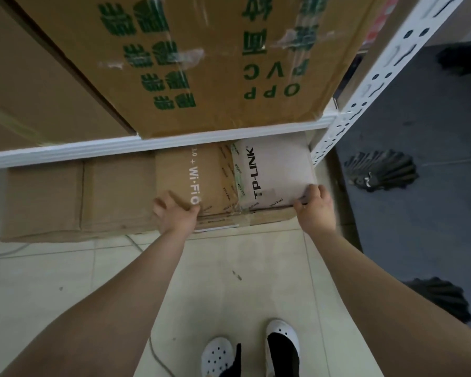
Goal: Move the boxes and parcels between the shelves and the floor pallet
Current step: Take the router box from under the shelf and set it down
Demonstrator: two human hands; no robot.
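A brown TP-LINK carton (218, 175) with white "Wi-Fi" print and a pale label sits at floor level under the lowest white shelf rail (152, 144). My left hand (174, 213) grips its near left corner. My right hand (314, 205) grips its near right corner, fingers curled over the top edge. A plain brown box (74, 197) lies right beside the carton on the left. Above the rail stands a big carton with green print (201, 58), and another plain carton (33, 85) stands to its left.
A white perforated shelf upright (370, 85) rises at the right of the carton. Beyond it lies dark floor matting (408, 213) with black objects on it. Pale floor tiles (215, 281) stretch toward my feet in white clogs (282, 344). A thin cable (158, 357) trails over the tiles.
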